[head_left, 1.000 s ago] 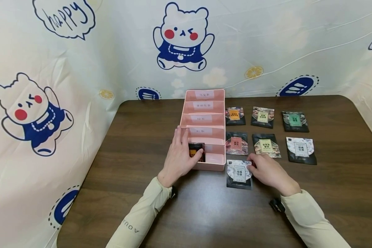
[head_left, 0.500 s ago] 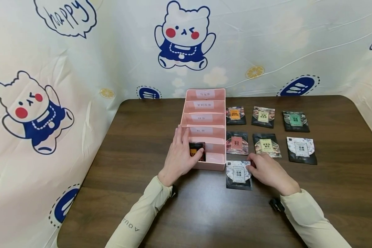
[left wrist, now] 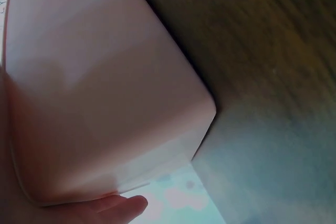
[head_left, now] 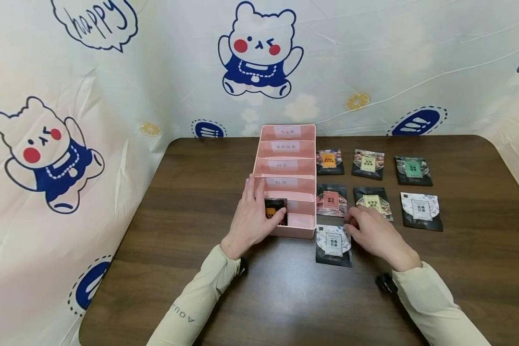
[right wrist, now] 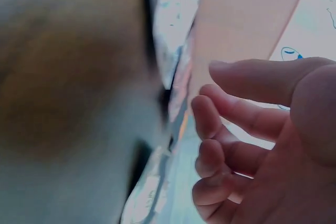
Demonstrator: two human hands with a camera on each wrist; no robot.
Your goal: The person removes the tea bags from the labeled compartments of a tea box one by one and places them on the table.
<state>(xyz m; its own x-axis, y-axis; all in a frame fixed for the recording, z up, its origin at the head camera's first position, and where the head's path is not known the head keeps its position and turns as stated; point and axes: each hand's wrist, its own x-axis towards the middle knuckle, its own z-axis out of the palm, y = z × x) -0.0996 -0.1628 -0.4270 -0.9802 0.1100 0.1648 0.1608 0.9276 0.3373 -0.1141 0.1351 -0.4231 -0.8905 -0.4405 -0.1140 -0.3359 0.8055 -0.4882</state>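
Observation:
My left hand rests over the near left corner of a pink divided box, fingers stretched along its left side. The thumb lies in front of a black tea sachet with an orange label, which stands in the nearest compartment. In the left wrist view, the box wall fills much of the picture. My right hand hovers by the upper right corner of a white-and-black tea sachet. In the right wrist view its fingers are loosely bent, the thumb apart from them, with nothing held between.
Several more sachets lie in two rows right of the box, among them an orange-labelled one, a green one, a red-labelled one and another white one. Labels mark the box's compartments. A printed curtain hangs behind the wooden table.
My right hand has come slightly up and off the near white sachet, which lies a little lower on the table. The left hand has kept its place on the box.

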